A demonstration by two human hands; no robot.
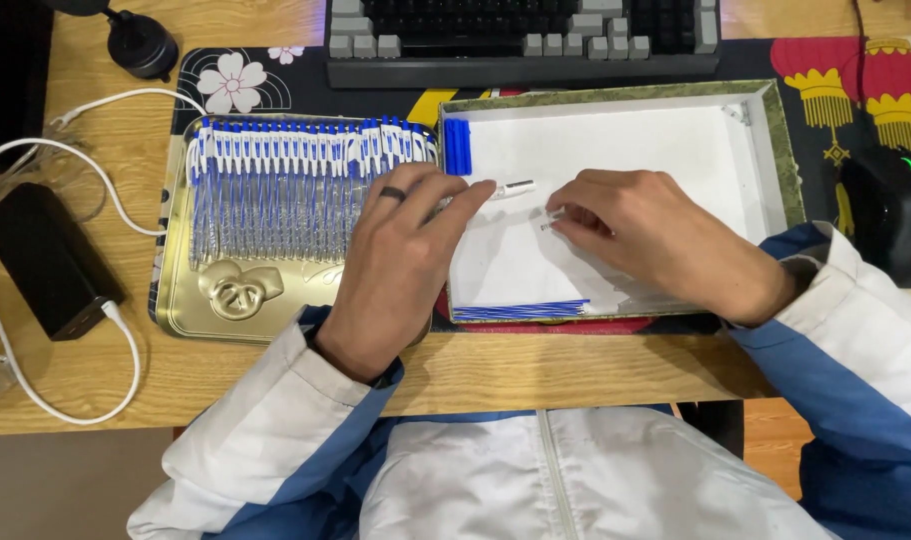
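My left hand (400,265), with a dark ring on one finger, grips a clear pen barrel (510,188) whose white tip sticks out over the white-lined box (765,150). My right hand (655,240) rests inside that box and pinches a small thin metal part (549,224) just right of the barrel's tip. The two hands are close but apart. A gold metal tray (180,300) to the left holds a row of several blue-and-white pens (275,190). Blue caps (457,146) lie in the box's far left corner, and blue refills (520,310) lie along its near edge.
A keyboard (520,35) lies beyond the box on a patterned desk mat (245,75). A black mouse (890,210) sits at the right. A black power block (45,260) with white cables (95,170) lies at the left on the wooden desk (535,370).
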